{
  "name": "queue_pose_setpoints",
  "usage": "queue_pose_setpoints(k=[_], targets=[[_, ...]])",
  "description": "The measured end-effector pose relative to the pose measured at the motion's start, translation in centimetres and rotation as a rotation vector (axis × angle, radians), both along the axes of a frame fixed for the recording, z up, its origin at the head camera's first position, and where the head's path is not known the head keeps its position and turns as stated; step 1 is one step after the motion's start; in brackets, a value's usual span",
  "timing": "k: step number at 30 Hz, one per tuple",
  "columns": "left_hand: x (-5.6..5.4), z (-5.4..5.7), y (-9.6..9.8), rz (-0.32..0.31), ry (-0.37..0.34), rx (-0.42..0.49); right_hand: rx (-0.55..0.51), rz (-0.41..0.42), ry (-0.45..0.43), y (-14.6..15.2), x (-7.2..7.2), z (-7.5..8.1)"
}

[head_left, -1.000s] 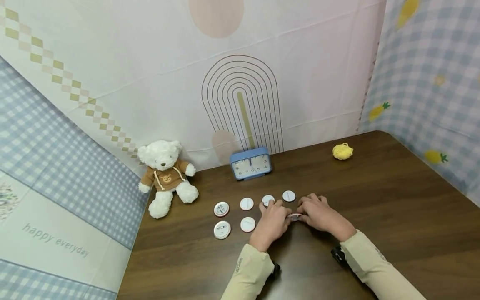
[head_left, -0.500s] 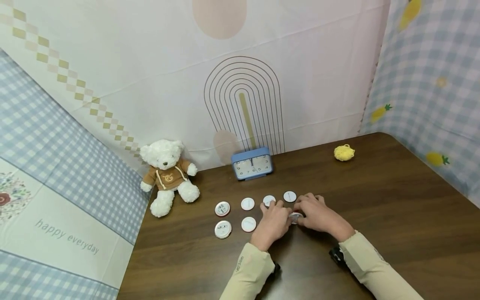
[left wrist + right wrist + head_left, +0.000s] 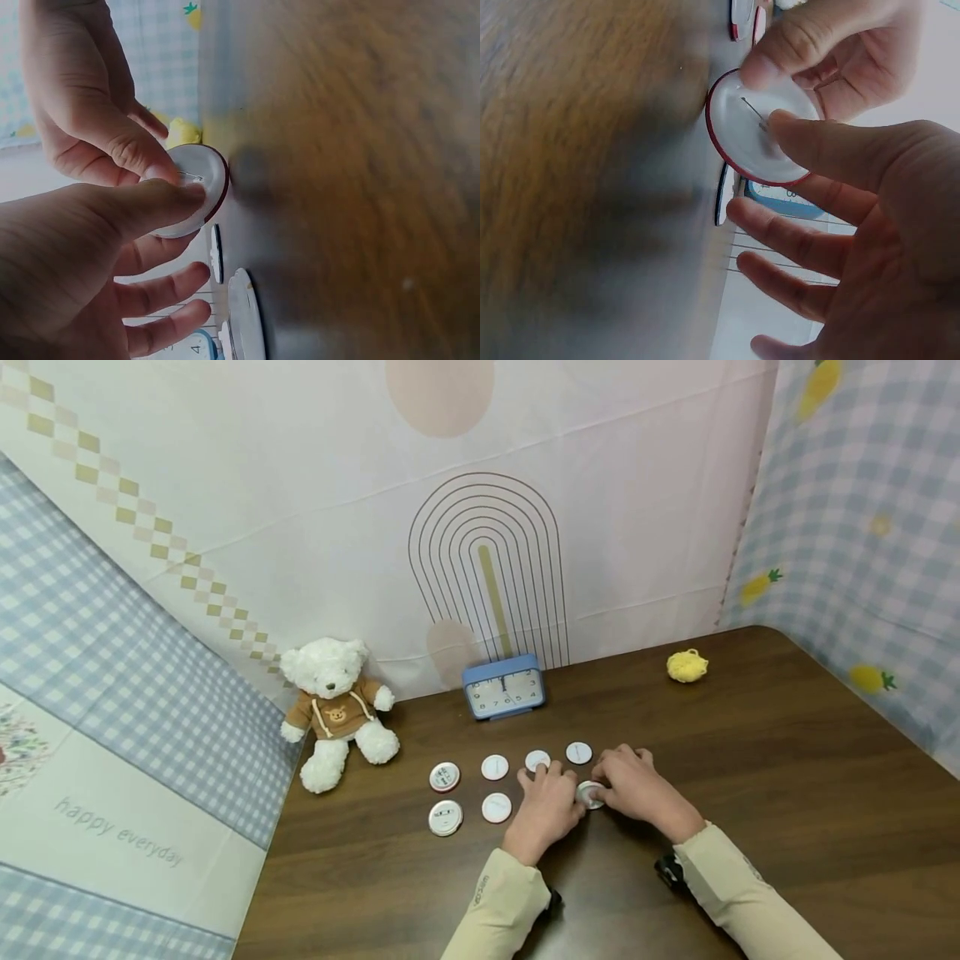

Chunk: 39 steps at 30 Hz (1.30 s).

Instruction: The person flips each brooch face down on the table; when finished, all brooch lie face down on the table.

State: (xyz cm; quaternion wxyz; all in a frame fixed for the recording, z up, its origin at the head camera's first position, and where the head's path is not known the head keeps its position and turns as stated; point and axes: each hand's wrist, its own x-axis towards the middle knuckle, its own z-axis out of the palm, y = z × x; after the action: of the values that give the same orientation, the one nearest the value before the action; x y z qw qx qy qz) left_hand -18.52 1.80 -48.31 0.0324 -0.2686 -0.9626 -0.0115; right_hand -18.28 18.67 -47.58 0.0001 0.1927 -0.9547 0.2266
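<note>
Both hands pinch one round pin-back badge [image 3: 731,139] with a white back and a red rim. My left hand [image 3: 549,806] holds its left side and my right hand [image 3: 637,787] its right side, thumbs on the back face. A thin metal pin [image 3: 751,109] shows across that face, with the right thumb at its end. In the wrist views the badge stands tilted, its rim close over the table. Beyond the left fingers lies a white-backed badge [image 3: 537,758], partly covered by them. A dark-rimmed badge [image 3: 579,752] lies behind the right fingers.
Left of the hands lie two white badges, a rear one [image 3: 495,767] and a front one [image 3: 497,807], and two larger silvery ones [image 3: 445,777]. A blue clock [image 3: 504,689], a white teddy bear [image 3: 337,714] and yellow yarn [image 3: 687,666] stand along the table's back.
The badge between the hands has tipped from nearly edge-on to showing its back toward the head camera. Both hands stay almost in place; the other badges have not moved.
</note>
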Motion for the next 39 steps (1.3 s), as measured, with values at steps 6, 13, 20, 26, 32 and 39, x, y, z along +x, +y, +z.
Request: queue_pose_setpoints(k=[6, 13, 20, 26, 32, 39], targets=[[-0.2, -0.3, 0.1, 0.055, 0.052, 0.044, -0.014, -0.068, -0.042, -0.3, -0.3, 0.0], [-0.3, -0.6, 0.4, 0.103, 0.039, 0.055, -0.026, -0.139, -0.09, -0.8, -0.7, -0.5], [-0.5, -0.8, 0.6, 0.122, 0.051, 0.043, -0.015, -0.171, -0.094, -1.0, -1.1, -0.7], [-0.7, -0.9, 0.7, 0.124, 0.021, 0.061, -0.015, -0.186, -0.115, -1.0, -1.4, -0.6], [-0.8, -1.1, 0.7, 0.134, -0.013, 0.088, -0.012, -0.21, -0.142, -1.1, -1.5, -0.9], [-0.8, -1.2, 0.7, 0.125, -0.011, 0.101, -0.009, -0.222, -0.131, -1.2, -1.7, -1.1]])
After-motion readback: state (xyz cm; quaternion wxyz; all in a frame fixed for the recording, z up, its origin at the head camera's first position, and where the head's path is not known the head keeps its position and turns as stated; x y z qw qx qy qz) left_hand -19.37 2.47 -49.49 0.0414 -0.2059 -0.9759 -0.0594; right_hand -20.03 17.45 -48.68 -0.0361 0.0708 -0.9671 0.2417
